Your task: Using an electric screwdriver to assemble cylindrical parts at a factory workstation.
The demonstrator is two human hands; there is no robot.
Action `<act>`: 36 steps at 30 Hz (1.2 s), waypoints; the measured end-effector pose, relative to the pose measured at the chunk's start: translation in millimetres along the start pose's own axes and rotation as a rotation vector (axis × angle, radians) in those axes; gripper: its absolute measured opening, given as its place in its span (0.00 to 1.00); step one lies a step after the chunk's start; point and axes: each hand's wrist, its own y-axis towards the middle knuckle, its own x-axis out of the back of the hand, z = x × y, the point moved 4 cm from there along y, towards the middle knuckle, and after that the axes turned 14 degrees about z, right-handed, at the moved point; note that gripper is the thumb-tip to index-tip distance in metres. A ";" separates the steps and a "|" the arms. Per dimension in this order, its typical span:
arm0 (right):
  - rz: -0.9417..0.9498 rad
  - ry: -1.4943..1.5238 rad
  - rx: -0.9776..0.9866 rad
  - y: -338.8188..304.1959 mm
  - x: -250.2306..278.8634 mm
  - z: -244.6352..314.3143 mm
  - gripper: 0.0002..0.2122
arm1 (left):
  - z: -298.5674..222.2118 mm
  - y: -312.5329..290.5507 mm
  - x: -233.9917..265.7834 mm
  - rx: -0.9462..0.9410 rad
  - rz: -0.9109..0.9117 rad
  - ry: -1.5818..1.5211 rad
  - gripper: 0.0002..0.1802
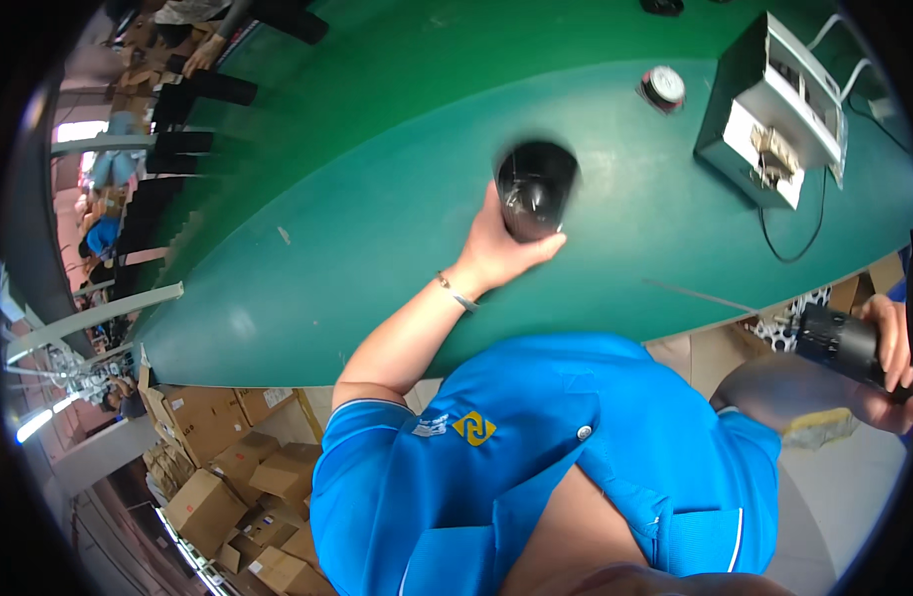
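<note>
My left hand (506, 243) is raised over the green table, its fingers and thumb wrapped round a black cylindrical housing (536, 189). The housing's open end faces up, and something rounded and shiny shows inside; motion blurs its rim. Off to the far right, beyond the table's front edge, my right hand (886, 363) is closed round a black power screwdriver (839, 343). A long thin bit (705, 295) sticks out of it to the left, over the table edge. Part of this hand and the tool's rear end is lost in the dark picture rim.
On the green table (377, 238) stand a small round part with a white top (663, 87) and a black-and-white box-shaped device (740, 124) with cables. Several black cylinders (223, 87) line the far left edge. Cardboard boxes (208, 507) are stacked on the floor at left.
</note>
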 end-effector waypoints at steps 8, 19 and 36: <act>-0.229 0.152 0.086 -5.2 31.8 -25.7 0.16 | 7.0 218.1 153.1 0.109 -0.126 -0.096 0.39; -0.250 0.010 -0.039 -9.3 53.7 -36.3 0.21 | 71.2 190.2 361.8 0.386 -1.332 0.209 0.60; -0.082 -0.451 0.045 46.4 37.1 23.0 0.18 | 78.4 215.8 376.5 -0.227 -0.901 0.255 0.33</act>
